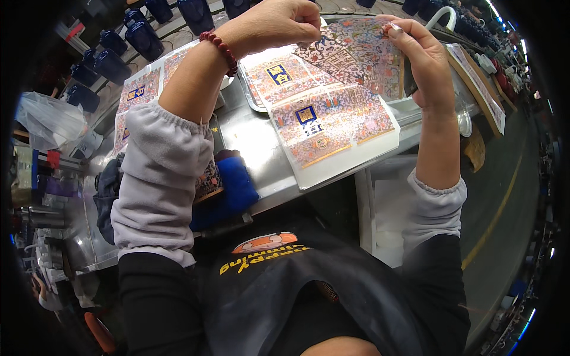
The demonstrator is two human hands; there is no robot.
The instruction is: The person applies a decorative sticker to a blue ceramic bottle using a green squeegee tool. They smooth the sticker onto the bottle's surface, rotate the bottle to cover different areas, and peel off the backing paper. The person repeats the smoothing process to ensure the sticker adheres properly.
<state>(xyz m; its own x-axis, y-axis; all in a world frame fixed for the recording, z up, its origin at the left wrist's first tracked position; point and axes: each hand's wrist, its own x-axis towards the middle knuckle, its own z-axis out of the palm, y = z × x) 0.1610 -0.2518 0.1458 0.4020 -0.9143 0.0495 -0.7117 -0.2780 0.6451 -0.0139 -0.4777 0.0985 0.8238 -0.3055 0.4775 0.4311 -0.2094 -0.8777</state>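
A thin see-through decal sheet (371,56) with a colourful floral pattern is stretched between my hands, above the table. My right hand (418,56) pinches its upper right corner between thumb and fingertips. At its upper left edge, my left hand (276,24) has its fingers curled in a pinch on the sheet; the fingertips are partly hidden. Beneath lie printed decal sheets (335,121) on white backing paper, with blue label blocks and floral print. Part of them rests on a white-rimmed tray (252,98).
Dark blue bottles (142,38) stand in rows at the back left. More printed sheets (139,89) lie beyond my left forearm. A blue cloth (236,184) sits at the metal table's (276,193) near edge. A board with paper (478,89) leans at right; a clear plastic bag (53,121) lies far left.
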